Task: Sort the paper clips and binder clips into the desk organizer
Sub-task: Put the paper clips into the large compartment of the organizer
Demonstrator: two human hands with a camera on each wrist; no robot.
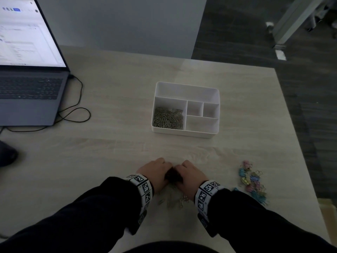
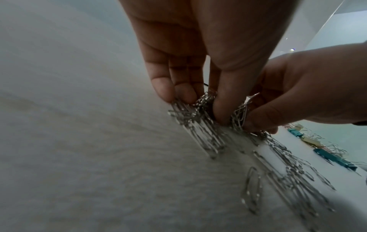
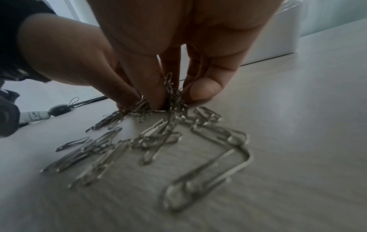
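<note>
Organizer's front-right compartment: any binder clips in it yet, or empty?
Empty. The head view shows the desk organizer's front-right compartment bare white; the colored binder clips lie loose on the desk.

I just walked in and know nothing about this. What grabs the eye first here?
Two hands, left hand and right hand, meet at the table's near edge, pinching up a bunch of silver paper clips. Beyond them a white desk organizer already holds paper clips in its large left compartment. Colourful binder clips lie loose to the right.
</note>
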